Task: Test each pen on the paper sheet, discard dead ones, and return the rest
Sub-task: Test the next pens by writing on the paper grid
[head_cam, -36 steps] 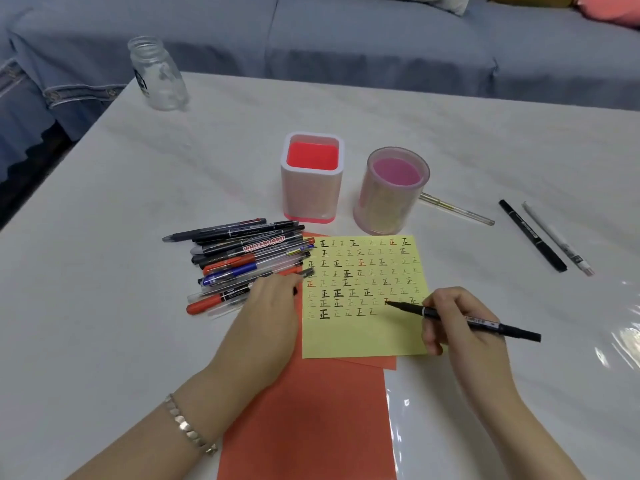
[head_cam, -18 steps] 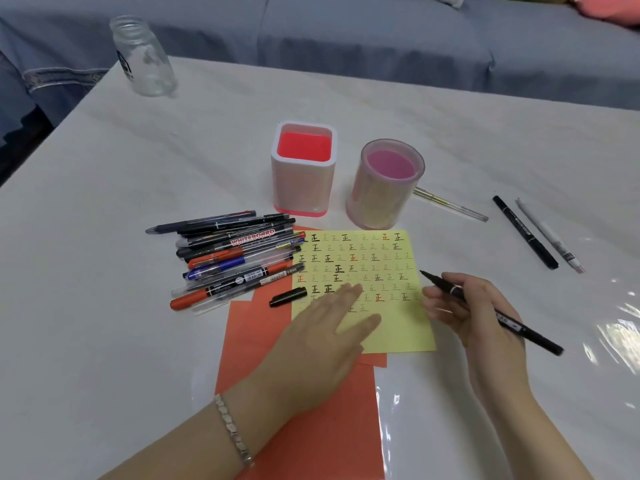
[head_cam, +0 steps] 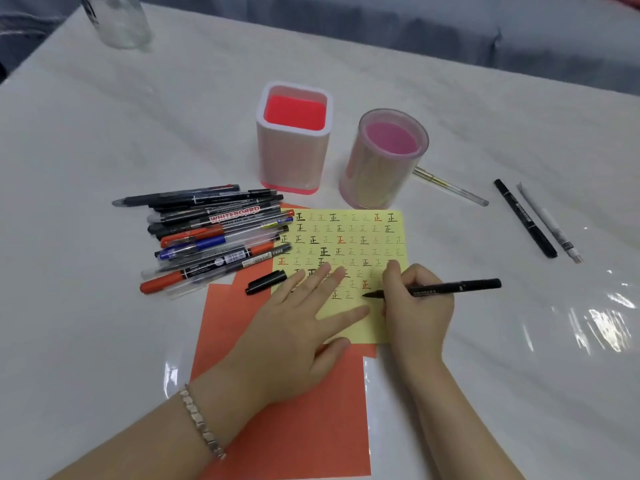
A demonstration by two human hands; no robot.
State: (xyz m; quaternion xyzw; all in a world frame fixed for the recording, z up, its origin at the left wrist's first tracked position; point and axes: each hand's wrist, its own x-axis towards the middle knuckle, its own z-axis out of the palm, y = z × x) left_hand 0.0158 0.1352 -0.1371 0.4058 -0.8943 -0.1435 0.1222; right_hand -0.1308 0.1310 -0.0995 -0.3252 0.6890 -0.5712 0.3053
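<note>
Pinched between thumb and curled fingers of the right hand [head_cam: 415, 306]: a black pen [head_cam: 450, 288], nearly level, tip pointing left and down on the yellow sheet [head_cam: 388, 244]. Just beside that tip, the left hand [head_cam: 294, 327], pressed flat, fingers spread over the sheet's lower part. Near its fingertips, a black cap [head_cam: 266, 283] on orange paper [head_cam: 294, 410]. Written across the sheet in rows: 正, in black and red. Further left, a pile of pens [head_cam: 214, 233], one lettered WHITEBOARD. Small print on the held pen too blurred to read.
</note>
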